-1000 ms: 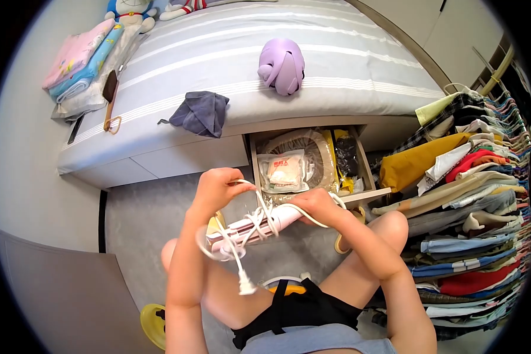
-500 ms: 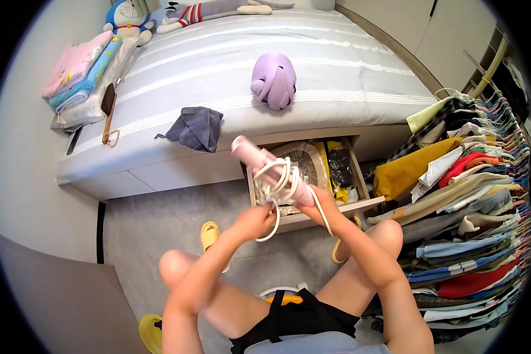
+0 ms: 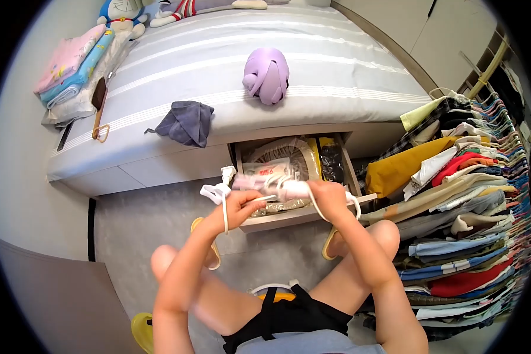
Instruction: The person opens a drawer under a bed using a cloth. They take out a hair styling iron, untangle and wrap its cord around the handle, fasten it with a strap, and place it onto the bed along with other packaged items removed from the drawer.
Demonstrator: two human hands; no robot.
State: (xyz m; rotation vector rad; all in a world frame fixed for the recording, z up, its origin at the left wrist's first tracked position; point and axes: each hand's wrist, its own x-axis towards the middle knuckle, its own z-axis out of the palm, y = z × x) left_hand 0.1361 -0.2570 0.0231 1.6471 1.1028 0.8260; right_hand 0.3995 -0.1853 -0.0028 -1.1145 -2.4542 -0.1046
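Observation:
A pink tube-shaped appliance (image 3: 295, 189) lies level over the drawer, white cord looped round it; its exact kind is unclear, and it is somewhat blurred. My right hand (image 3: 329, 200) is wrapped round its right part, with a loop of cord passing beside the wrist. At the left end, my left hand (image 3: 242, 207) is closed on the white cord (image 3: 225, 212). Beyond those fingers the cord's plug (image 3: 228, 173) and a white piece (image 3: 215, 192) stick up. Below both hands is an open drawer (image 3: 283, 219) holding plastic-wrapped things.
On the bed (image 3: 189, 76) are a lilac rounded object (image 3: 266, 76), a grey cloth (image 3: 186, 123), folded bedding (image 3: 71, 59) and a brown-headed brush (image 3: 98, 106). A packed clothes rack (image 3: 466, 236) borders the right side. Yellow slippers (image 3: 330, 245) are on the floor.
The appliance has turned from slanting up-left to nearly level. My left hand has moved left and up with the cord, and the plug now shows. The view has shifted slightly.

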